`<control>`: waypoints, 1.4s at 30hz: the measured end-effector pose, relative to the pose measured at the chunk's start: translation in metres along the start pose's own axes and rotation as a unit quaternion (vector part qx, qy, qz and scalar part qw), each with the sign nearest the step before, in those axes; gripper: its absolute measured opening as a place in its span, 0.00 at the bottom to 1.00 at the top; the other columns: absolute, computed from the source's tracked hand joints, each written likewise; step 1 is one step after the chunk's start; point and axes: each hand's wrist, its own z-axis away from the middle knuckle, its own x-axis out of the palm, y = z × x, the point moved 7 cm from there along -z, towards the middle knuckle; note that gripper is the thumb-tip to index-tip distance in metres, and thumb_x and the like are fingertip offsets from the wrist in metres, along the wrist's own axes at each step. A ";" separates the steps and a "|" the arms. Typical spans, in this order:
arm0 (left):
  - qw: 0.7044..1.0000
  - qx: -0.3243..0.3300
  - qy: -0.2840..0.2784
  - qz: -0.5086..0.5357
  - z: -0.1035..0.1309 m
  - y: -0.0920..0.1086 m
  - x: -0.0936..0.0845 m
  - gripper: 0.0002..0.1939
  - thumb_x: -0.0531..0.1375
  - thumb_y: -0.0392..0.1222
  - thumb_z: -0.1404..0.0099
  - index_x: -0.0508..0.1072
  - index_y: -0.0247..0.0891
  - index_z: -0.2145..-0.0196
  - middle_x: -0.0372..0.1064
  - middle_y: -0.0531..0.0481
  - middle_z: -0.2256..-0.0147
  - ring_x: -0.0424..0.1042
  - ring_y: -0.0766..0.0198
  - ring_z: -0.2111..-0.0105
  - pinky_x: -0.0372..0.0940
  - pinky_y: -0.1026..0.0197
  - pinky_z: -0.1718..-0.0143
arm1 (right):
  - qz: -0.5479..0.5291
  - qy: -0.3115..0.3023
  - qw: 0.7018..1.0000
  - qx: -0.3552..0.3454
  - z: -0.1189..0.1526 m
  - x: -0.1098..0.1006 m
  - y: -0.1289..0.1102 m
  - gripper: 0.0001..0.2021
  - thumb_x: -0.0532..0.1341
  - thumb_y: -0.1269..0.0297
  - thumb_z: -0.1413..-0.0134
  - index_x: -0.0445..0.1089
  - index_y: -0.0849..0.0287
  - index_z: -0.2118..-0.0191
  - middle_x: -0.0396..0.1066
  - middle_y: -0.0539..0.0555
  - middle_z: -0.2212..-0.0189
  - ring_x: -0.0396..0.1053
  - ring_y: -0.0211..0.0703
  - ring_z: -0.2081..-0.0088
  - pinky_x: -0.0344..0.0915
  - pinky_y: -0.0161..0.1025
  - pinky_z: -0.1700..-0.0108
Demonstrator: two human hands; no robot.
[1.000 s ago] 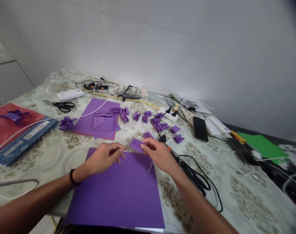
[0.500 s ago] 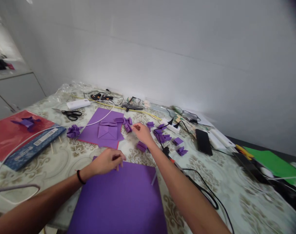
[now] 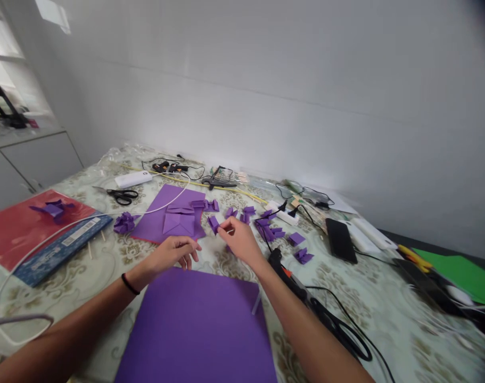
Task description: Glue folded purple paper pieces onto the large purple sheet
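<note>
My right hand pinches the edge of a small folded purple paper piece at the middle of the table. My left hand hovers above the far edge of a large purple sheet, fingers loosely curled and apart, holding nothing. Beyond it, a folded purple paper shape lies on a flat purple sheet. Several more folded purple pieces are scattered to the right, one of them partly hidden behind my right hand.
A glue gun and black-handled scissors lie by my right forearm. Other scissors, a white power bank and a crumpled purple paper ball are at left. A phone, power strip and cables occupy the right.
My right hand has drawn slightly nearer to me, bringing the small folded piece with it. My left hand's fingers have spread a little. The camera view has shifted somewhat.
</note>
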 end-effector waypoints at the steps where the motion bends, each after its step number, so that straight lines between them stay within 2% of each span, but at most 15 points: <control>1: 1.000 0.003 0.002 0.005 0.000 0.000 0.001 0.25 0.66 0.63 0.37 0.74 0.34 0.61 0.76 0.48 0.67 0.75 0.67 0.77 0.69 0.64 0.74 | -0.011 -0.001 1.000 -0.007 0.014 -0.002 -0.007 0.04 0.62 0.65 0.39 0.69 0.57 0.66 0.76 0.50 0.70 0.74 0.41 0.69 0.69 0.38 0.64; 4: 1.000 0.011 0.000 0.009 0.003 -0.001 0.009 0.28 0.67 0.62 0.37 0.70 0.38 0.50 0.76 0.49 0.63 0.77 0.64 0.75 0.71 0.63 0.73 | -0.029 -0.001 0.999 -0.027 0.056 -0.004 -0.023 0.04 0.61 0.64 0.41 0.67 0.56 0.67 0.74 0.49 0.72 0.72 0.41 0.70 0.67 0.38 0.64; 6: 1.000 0.012 -0.012 0.004 0.006 -0.003 0.018 0.30 0.68 0.61 0.36 0.67 0.40 0.45 0.76 0.51 0.65 0.78 0.63 0.75 0.70 0.63 0.74 | -0.032 -0.002 0.999 -0.043 0.080 -0.002 -0.029 0.04 0.60 0.66 0.41 0.65 0.55 0.68 0.73 0.49 0.72 0.71 0.42 0.70 0.66 0.38 0.64; 9: 0.999 0.009 -0.045 0.000 0.014 -0.005 0.036 0.28 0.68 0.58 0.36 0.68 0.40 0.46 0.75 0.52 0.67 0.78 0.62 0.75 0.71 0.61 0.73 | -0.017 0.015 0.996 -0.090 0.106 -0.001 -0.036 0.04 0.57 0.70 0.42 0.62 0.54 0.67 0.71 0.50 0.71 0.70 0.41 0.71 0.65 0.36 0.66; 11: 0.998 0.007 -0.067 0.007 0.020 -0.003 0.047 0.27 0.69 0.56 0.36 0.68 0.41 0.47 0.74 0.51 0.63 0.79 0.62 0.73 0.73 0.60 0.71 | 0.005 0.033 0.993 -0.117 0.117 -0.003 -0.037 0.05 0.56 0.73 0.43 0.61 0.54 0.66 0.70 0.50 0.70 0.69 0.40 0.71 0.64 0.36 0.66; 15: 0.996 0.009 -0.082 0.017 0.031 0.001 0.060 0.29 0.73 0.50 0.38 0.68 0.43 0.45 0.73 0.49 0.56 0.77 0.65 0.68 0.73 0.60 0.66 | 0.029 0.032 0.993 -0.113 0.127 -0.005 -0.035 0.07 0.57 0.74 0.43 0.60 0.54 0.65 0.68 0.50 0.70 0.68 0.41 0.71 0.63 0.37 0.67; 20: 0.995 0.024 -0.095 -0.016 0.036 0.002 0.065 0.22 0.68 0.46 0.32 0.69 0.41 0.45 0.75 0.52 0.64 0.75 0.64 0.67 0.71 0.60 0.62 | -0.038 -0.013 0.997 -0.070 0.128 -0.004 -0.035 0.08 0.61 0.73 0.46 0.62 0.54 0.65 0.67 0.48 0.70 0.67 0.40 0.70 0.63 0.36 0.66; 23: 0.992 0.036 -0.119 -0.018 0.035 0.003 0.064 0.17 0.68 0.44 0.31 0.72 0.40 0.47 0.77 0.50 0.60 0.76 0.64 0.65 0.71 0.60 0.60 | -0.110 -0.044 0.993 -0.027 0.128 -0.002 -0.033 0.09 0.64 0.70 0.45 0.67 0.55 0.58 0.70 0.48 0.67 0.68 0.39 0.69 0.66 0.36 0.65; 26: 0.990 0.028 -0.137 -0.009 0.033 0.004 0.062 0.14 0.67 0.43 0.32 0.73 0.38 0.51 0.78 0.49 0.61 0.76 0.65 0.67 0.72 0.60 0.61 | -0.174 -0.071 0.982 0.000 0.129 0.001 -0.032 0.15 0.66 0.68 0.44 0.70 0.55 0.51 0.70 0.48 0.65 0.69 0.38 0.69 0.68 0.37 0.64; 31: 0.994 0.033 -0.106 -0.002 0.032 0.009 0.057 0.19 0.67 0.40 0.34 0.68 0.39 0.48 0.77 0.53 0.67 0.77 0.65 0.71 0.72 0.62 0.65 | -0.225 -0.080 0.971 0.030 0.129 0.005 -0.028 0.15 0.67 0.68 0.44 0.72 0.54 0.50 0.68 0.47 0.66 0.67 0.38 0.67 0.68 0.38 0.60; 34: 0.995 0.051 -0.077 -0.026 0.034 0.011 0.057 0.21 0.65 0.39 0.33 0.64 0.41 0.45 0.75 0.54 0.66 0.78 0.65 0.69 0.72 0.62 0.65 | -0.212 -0.072 0.974 0.020 0.127 0.003 -0.029 0.06 0.68 0.67 0.44 0.70 0.55 0.63 0.65 0.46 0.69 0.64 0.38 0.67 0.64 0.37 0.62; 37: 0.992 0.089 -0.037 -0.083 0.037 0.014 0.055 0.19 0.63 0.40 0.31 0.63 0.43 0.46 0.75 0.53 0.64 0.79 0.63 0.67 0.74 0.60 0.63 | -0.199 -0.060 0.978 0.012 0.125 0.001 -0.030 0.11 0.67 0.65 0.42 0.64 0.56 0.71 0.64 0.46 0.72 0.63 0.38 0.68 0.61 0.36 0.65; 40: 0.970 0.165 0.021 -0.179 0.042 0.024 0.052 0.13 0.61 0.40 0.29 0.65 0.43 0.48 0.76 0.49 0.59 0.81 0.60 0.62 0.77 0.56 0.58 | -0.203 -0.022 0.978 0.037 0.124 -0.001 -0.025 0.11 0.64 0.62 0.39 0.64 0.56 0.70 0.64 0.46 0.74 0.63 0.39 0.70 0.62 0.36 0.66; 42: 0.938 0.230 0.036 -0.255 0.047 0.032 0.054 0.11 0.61 0.38 0.28 0.68 0.43 0.50 0.75 0.45 0.51 0.80 0.57 0.53 0.77 0.52 0.51 | -0.202 0.006 0.978 0.060 0.125 -0.002 -0.021 0.11 0.64 0.60 0.38 0.64 0.55 0.70 0.63 0.45 0.75 0.63 0.38 0.72 0.62 0.36 0.66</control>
